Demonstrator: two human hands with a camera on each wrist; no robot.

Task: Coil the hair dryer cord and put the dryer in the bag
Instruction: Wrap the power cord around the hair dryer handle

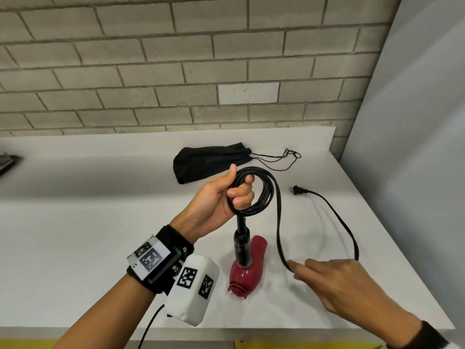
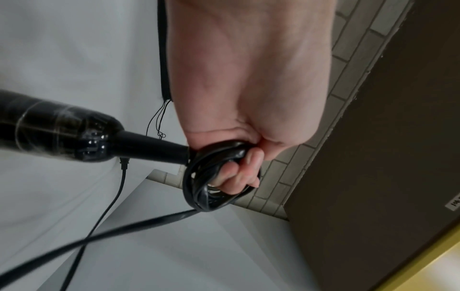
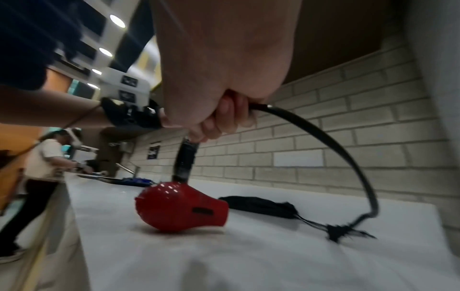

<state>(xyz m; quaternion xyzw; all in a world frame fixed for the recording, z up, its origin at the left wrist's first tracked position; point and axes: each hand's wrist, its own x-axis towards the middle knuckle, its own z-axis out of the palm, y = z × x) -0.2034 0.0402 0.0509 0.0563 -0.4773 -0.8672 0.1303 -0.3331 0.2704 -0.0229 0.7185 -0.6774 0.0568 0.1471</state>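
Note:
The red hair dryer [image 1: 247, 272] rests on the white table [image 1: 100, 222], its black handle [image 1: 242, 244] pointing up. My left hand [image 1: 239, 191] is raised above it and grips several loops of the black cord [image 1: 264, 195]; the left wrist view shows the fingers [image 2: 239, 173] curled through the coil [image 2: 199, 189]. The free cord runs down to my right hand [image 1: 298, 269], which pinches it low over the table, then arcs back to the plug [image 1: 299, 190] lying on the table. The black drawstring bag [image 1: 208, 163] lies flat behind the coil.
A brick wall [image 1: 176, 71] backs the table and a grey panel [image 1: 415, 147] stands at its right edge. The bag's drawstrings [image 1: 279, 159] trail right. A dark object [image 1: 7, 162] sits far left. Another person [image 3: 47, 157] works further along the counter.

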